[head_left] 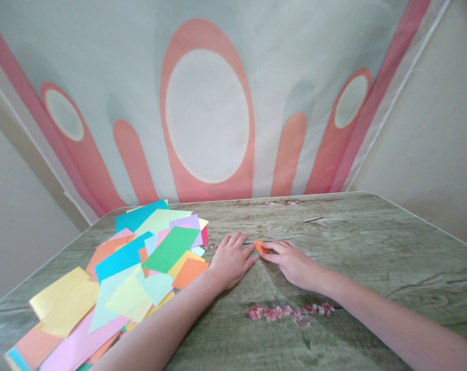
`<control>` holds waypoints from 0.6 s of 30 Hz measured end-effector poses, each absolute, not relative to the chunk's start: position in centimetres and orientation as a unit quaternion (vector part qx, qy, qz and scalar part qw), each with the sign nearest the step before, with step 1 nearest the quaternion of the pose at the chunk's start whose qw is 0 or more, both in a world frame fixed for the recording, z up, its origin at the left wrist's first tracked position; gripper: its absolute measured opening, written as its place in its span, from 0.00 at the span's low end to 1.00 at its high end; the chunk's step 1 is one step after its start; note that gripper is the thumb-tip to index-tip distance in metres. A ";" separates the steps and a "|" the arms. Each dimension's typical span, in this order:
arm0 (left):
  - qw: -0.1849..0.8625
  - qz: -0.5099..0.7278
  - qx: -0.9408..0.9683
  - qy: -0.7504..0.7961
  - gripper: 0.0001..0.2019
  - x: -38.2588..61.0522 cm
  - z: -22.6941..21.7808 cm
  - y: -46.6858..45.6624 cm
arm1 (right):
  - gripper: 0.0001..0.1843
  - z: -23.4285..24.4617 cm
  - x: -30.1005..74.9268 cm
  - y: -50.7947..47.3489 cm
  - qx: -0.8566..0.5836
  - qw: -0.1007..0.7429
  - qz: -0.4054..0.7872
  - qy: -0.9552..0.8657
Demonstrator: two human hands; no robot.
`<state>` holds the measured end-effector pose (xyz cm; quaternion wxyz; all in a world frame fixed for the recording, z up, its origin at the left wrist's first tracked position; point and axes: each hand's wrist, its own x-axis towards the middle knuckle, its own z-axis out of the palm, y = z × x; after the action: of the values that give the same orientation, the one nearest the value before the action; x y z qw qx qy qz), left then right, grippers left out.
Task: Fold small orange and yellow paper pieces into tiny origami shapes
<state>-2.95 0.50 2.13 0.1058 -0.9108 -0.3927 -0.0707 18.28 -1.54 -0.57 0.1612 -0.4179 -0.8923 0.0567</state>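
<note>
A small orange piece of paper (261, 247) lies on the table between my two hands; it looks folded, though its exact shape is too small to tell. My right hand (291, 259) holds it from the right, with thumb and fingers closed around its edge. My left hand (232, 260) rests palm down on the table with its fingers spread. One left fingertip comes to the left edge of the orange paper. Just left of my left hand spreads a loose heap of coloured paper sheets (170, 249).
The table (372, 247) has a wood-grain top with printed pink flowers (280, 312). Left, the paper heap runs from the far edge to the near side, partly under my left forearm. Behind the table hangs a pink and grey patterned cloth (208, 190).
</note>
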 end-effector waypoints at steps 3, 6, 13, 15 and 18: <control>0.097 -0.072 -0.914 -0.386 0.18 -2.5 2.2 0.1 | 0.23 -0.6 18.1 -1.7 -0.426 0.159 0.051 -0.889; 0.073 -0.066 -0.927 -0.361 0.16 -2.0 2.3 -0.5 | 0.23 -0.6 17.8 -1.8 -0.434 0.159 0.047 -0.886; 0.054 -0.059 -0.931 -0.356 0.18 -2.1 2.1 -0.4 | 0.24 -0.5 18.2 -1.3 -0.428 0.230 0.052 -0.872; 0.043 -0.064 -0.932 -0.355 0.18 -2.3 2.0 -0.1 | 0.22 -0.6 18.7 -0.8 -0.440 0.254 0.051 -0.860; 0.027 -0.072 -0.934 -0.348 0.18 -2.5 1.9 0.3 | 0.21 -1.0 19.2 -0.1 -0.446 0.268 0.055 -0.852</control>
<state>-2.53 0.28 1.86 0.0267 -0.9344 -0.3476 -0.0725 19.24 -0.10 -1.00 0.2677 -0.4460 -0.8523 0.0550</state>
